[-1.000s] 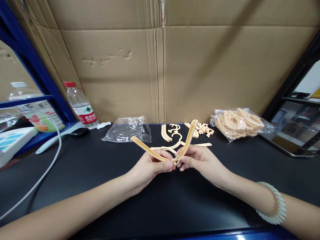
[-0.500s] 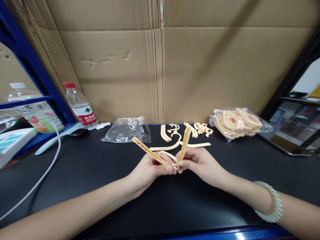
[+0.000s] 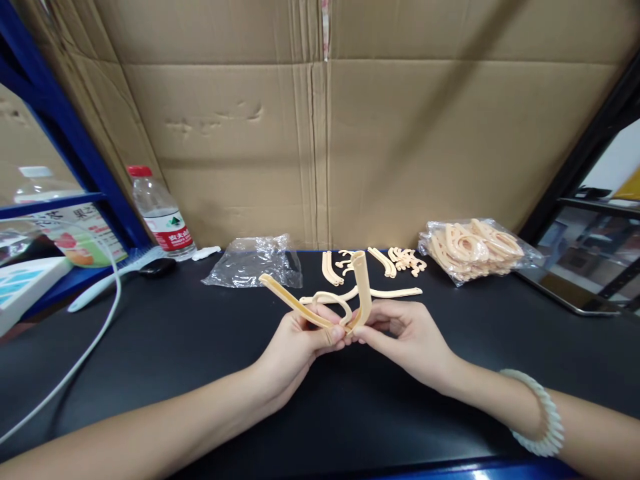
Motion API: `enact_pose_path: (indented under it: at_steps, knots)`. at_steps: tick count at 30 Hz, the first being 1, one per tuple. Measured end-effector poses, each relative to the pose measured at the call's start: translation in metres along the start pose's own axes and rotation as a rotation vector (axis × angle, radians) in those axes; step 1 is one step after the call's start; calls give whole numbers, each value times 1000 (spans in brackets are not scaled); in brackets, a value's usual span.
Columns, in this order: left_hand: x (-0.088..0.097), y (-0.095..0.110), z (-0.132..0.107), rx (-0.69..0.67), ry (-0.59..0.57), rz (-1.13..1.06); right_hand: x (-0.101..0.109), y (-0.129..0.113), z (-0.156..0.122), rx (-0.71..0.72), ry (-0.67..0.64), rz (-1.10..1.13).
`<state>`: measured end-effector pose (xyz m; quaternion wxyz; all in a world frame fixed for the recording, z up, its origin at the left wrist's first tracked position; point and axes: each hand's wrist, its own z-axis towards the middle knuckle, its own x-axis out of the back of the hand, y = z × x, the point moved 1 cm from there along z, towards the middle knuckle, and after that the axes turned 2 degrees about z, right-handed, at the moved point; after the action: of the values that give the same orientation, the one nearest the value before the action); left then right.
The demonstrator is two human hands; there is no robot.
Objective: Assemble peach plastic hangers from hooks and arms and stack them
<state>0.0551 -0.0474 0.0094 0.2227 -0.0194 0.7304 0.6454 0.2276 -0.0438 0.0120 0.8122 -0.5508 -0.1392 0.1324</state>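
Pinched in my left hand is a beige plastic hanger arm that slants up to the left, along with a curved hanger hook near its inner end. My right hand grips a second hanger arm, which stands up steeply and curves. The inner ends of these parts meet between my fingertips, where fingers hide the joint. Just behind my hands a hanger lies spread on the black table, its hook hidden behind the raised arm.
Loose hanger arms, more arms and a pile of small hooks lie behind. A clear bag of hanger parts sits right; an opened plastic bag lies left. A water bottle, brush and white cable are further left.
The right hanger arm has turned so its outer face shows more and its top has shifted left. The hook between my hands has rotated. Both hands keep their hold.
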Motion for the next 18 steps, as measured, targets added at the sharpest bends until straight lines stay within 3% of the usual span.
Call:
enact_pose_path:
  at_steps: [14, 18]
  knots:
    - [1, 2, 1, 43, 57, 90, -2, 4, 3, -19, 49, 7]
    - [4, 5, 2, 64, 62, 56, 14, 2, 12, -39, 73, 12]
